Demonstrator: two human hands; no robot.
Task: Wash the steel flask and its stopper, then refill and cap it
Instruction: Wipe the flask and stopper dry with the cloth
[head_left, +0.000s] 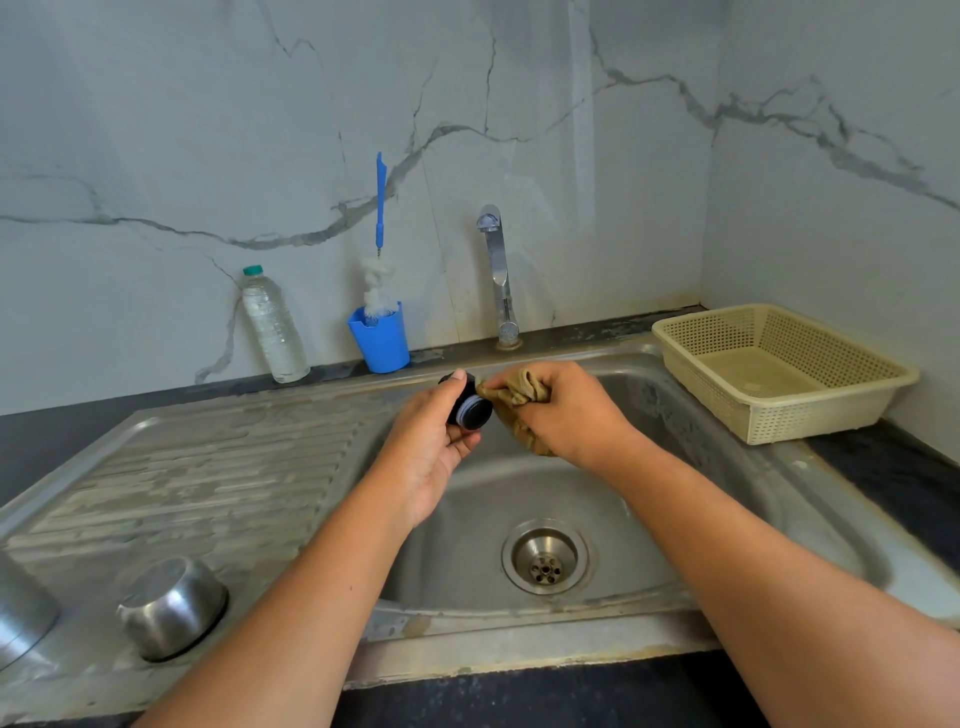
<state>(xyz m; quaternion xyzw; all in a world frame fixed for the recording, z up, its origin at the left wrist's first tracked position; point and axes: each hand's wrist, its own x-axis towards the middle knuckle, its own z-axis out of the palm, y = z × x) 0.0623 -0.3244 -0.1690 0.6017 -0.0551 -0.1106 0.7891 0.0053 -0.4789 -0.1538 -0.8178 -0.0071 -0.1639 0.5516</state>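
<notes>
Your left grip (436, 441) has fingers and thumb curled round the small round black stopper with a blue-grey ring (471, 410), holding it above the stainless steel sink basin (467, 509) with its flat end turned toward your right. Your right grip (566, 410) clutches a crumpled tan cloth (517, 395), whose edge touches the stopper's rim. On the ribbed steel drainboard (208, 467) to your left stands an upturned steel cup (171, 605). Beside it, a rounded steel vessel (21, 613) is cut off by the frame edge.

Left hand (431, 441) gripping, right hand (566, 415) clenched
</notes>
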